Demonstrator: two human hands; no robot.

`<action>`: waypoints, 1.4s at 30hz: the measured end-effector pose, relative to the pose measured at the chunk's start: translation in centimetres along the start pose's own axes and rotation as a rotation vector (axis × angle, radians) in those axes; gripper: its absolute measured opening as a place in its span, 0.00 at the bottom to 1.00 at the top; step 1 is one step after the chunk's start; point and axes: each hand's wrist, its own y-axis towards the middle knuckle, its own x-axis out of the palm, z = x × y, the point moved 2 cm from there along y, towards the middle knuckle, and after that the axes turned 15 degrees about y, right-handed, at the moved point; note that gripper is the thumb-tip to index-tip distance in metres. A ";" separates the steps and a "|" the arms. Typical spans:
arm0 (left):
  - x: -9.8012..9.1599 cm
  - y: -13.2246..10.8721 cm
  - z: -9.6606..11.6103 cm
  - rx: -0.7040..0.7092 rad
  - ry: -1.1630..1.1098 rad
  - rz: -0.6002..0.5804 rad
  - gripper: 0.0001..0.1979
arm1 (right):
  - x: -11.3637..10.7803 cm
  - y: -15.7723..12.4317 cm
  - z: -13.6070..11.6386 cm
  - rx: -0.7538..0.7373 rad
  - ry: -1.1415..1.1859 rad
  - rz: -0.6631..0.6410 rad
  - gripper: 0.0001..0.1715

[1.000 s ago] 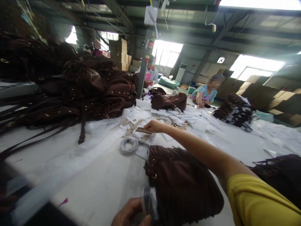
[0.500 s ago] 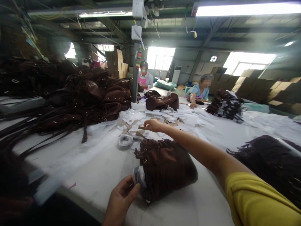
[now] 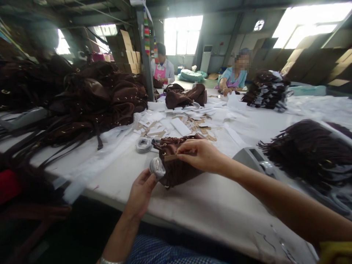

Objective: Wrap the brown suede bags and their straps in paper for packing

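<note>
My left hand (image 3: 140,192) pinches a small grey-white coil wrapped in clear plastic (image 3: 157,167), held up at the left end of a dark brown drawstring bag (image 3: 178,175). In the fingertips of my right hand (image 3: 203,154) is a thin brown strip (image 3: 171,157), likely paper or card. That hand hovers in front of the bag and hides part of it. The bag lies on its side on the white table (image 3: 115,179), brass eyelets showing near its gathered top. Just beyond the left hand lies another plastic-wrapped grey coil (image 3: 143,145).
A large heap of brown bags (image 3: 110,91) covers the table's left. White and brown paper scraps (image 3: 181,126) spread behind the bag. To the right are a grey tape dispenser (image 3: 251,158) and dark fringed bags (image 3: 305,154). Two people (image 3: 162,69) work across the table.
My right hand has come back from the paper scraps to the bag, bringing the brown strip. My left hand still holds the wrapped coil. The view has tilted down.
</note>
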 end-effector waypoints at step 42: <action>3.5 -1.9 2.3 0.216 0.428 -0.062 0.20 | 3.5 -2.7 3.5 0.073 0.313 -0.031 0.09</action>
